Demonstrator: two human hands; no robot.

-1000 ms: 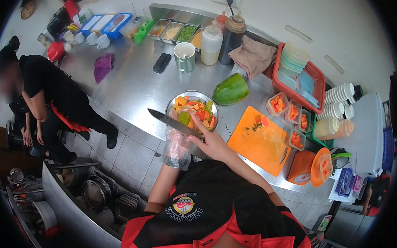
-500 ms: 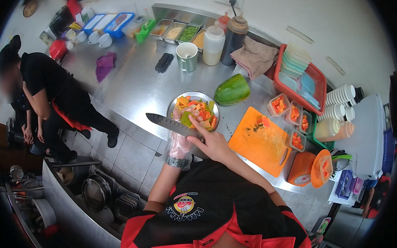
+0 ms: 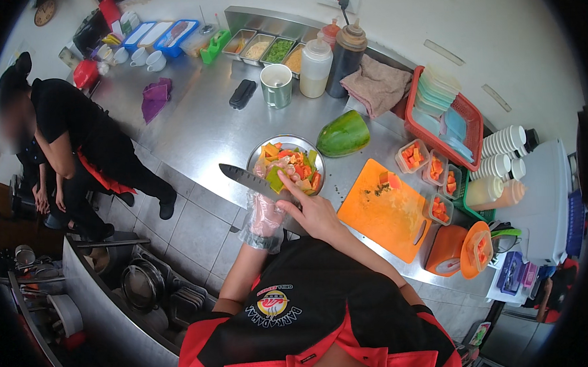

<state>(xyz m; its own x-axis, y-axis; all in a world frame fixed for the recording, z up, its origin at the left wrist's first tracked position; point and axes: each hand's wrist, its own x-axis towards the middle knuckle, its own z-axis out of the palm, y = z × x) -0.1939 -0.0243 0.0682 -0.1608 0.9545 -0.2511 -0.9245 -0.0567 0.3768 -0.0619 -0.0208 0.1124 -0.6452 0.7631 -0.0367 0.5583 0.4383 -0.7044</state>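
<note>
My right hand (image 3: 310, 215), bare, grips a kitchen knife (image 3: 242, 178), its index finger stretched forward; the handle is mostly hidden. The blade points left across my left wrist. My left hand (image 3: 267, 207), in a clear plastic glove, is closed around a green-skinned papaya piece (image 3: 275, 180) over the near side of a round metal bowl (image 3: 253, 156). Orange chunks and green-yellow peels fill the bowl. Beyond it to the right lies a large green papaya part (image 3: 343, 134). An orange cutting board (image 3: 374, 209) holds an orange chunk (image 3: 390, 180) and dark seeds.
Clear tubs (image 3: 413, 156) of orange cubes stand right of the board, near an orange kitchen scale (image 3: 445, 259). Behind are a metal cup (image 3: 276, 86), squeeze bottles (image 3: 316, 68), a brown towel (image 3: 376, 85) and a red basket (image 3: 475, 123). Another person (image 3: 75, 121) bends at far left.
The knife blade has shifted slightly right and its tip sits a little further right. The gloved fingers and green piece have moved slightly; the counter things stay put.
</note>
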